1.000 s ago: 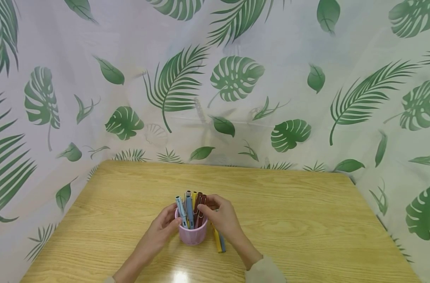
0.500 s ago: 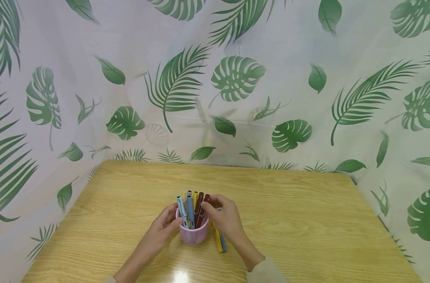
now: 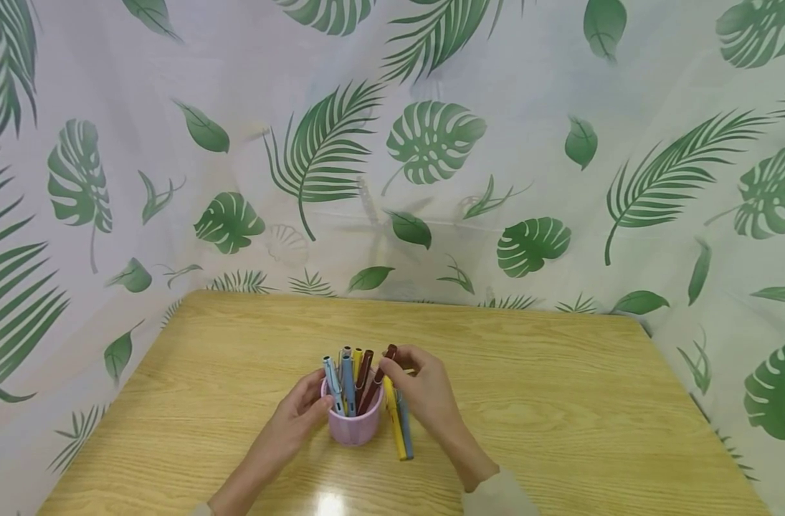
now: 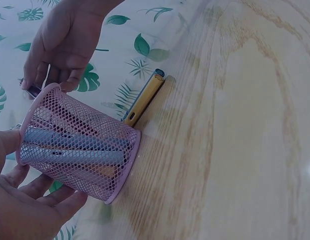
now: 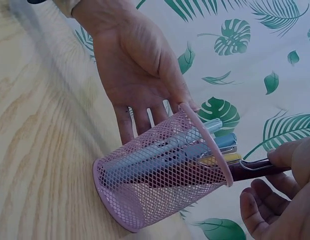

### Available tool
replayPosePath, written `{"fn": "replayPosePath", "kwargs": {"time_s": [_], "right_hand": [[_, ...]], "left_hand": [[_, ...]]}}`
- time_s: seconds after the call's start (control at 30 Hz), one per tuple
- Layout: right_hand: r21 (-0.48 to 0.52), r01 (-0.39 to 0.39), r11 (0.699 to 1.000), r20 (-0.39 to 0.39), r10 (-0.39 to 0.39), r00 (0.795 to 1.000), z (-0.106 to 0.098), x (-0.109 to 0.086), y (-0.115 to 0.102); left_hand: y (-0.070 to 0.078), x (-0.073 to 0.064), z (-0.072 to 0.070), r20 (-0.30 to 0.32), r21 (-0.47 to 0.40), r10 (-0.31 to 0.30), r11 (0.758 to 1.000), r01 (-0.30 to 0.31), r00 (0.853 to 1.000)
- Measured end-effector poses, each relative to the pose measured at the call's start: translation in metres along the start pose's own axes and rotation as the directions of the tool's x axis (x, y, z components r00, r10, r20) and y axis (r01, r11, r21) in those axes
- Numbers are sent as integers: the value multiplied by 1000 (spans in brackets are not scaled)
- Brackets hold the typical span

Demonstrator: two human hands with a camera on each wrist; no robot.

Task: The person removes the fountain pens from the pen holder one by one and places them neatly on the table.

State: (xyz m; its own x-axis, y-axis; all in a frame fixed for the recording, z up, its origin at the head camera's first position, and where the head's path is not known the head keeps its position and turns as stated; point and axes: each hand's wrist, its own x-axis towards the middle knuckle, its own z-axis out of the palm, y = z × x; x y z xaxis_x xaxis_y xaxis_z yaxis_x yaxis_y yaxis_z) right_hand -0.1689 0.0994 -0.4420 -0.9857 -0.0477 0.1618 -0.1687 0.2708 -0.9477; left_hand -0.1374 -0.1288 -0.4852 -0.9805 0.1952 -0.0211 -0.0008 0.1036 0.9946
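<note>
Right grip (image 3: 429,390) pinches a maroon pen (image 3: 370,395) leaning toward one o'clock in the pink mesh cup (image 3: 353,433).
Best guide it along its slant, left grip (image 3: 295,413) holding the cup at nine. A blue pen (image 3: 348,387), yellow pen (image 3: 358,355) and others share it; a loose pair (image 3: 398,430) lies at three.

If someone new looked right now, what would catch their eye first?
Probably the pink mesh pen cup on the wooden table, its side held by the left hand, while the right hand pinches a dark red pen leaning out over the cup's right rim. Just right of the cup, a yellow pen and a blue pen lie side by side on the table. The leaf-printed cloth behind the table also stands out.
</note>
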Motion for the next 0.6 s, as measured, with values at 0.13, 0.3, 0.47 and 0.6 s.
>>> {"fn": "replayPosePath", "kwargs": {"time_s": [0.13, 0.3, 0.47, 0.6], "right_hand": [[29, -6, 1000, -4, 6, 1000, -4, 0, -2], [64, -22, 998, -11, 23, 1000, -11, 0, -3], [91, -38, 995, -11, 39, 999, -20, 1, -3], [139, -56, 989, -3, 56, 998, -28, 1, -1]], "left_hand": [[0, 0, 0, 2, 1, -3, 1000, 3, 1000], [1, -1, 0, 6, -9, 0, 1000, 0, 1000], [2, -2, 0, 6, -13, 17, 1000, -17, 1000], [3, -2, 0, 11, -31, 18, 999, -18, 1000]]}}
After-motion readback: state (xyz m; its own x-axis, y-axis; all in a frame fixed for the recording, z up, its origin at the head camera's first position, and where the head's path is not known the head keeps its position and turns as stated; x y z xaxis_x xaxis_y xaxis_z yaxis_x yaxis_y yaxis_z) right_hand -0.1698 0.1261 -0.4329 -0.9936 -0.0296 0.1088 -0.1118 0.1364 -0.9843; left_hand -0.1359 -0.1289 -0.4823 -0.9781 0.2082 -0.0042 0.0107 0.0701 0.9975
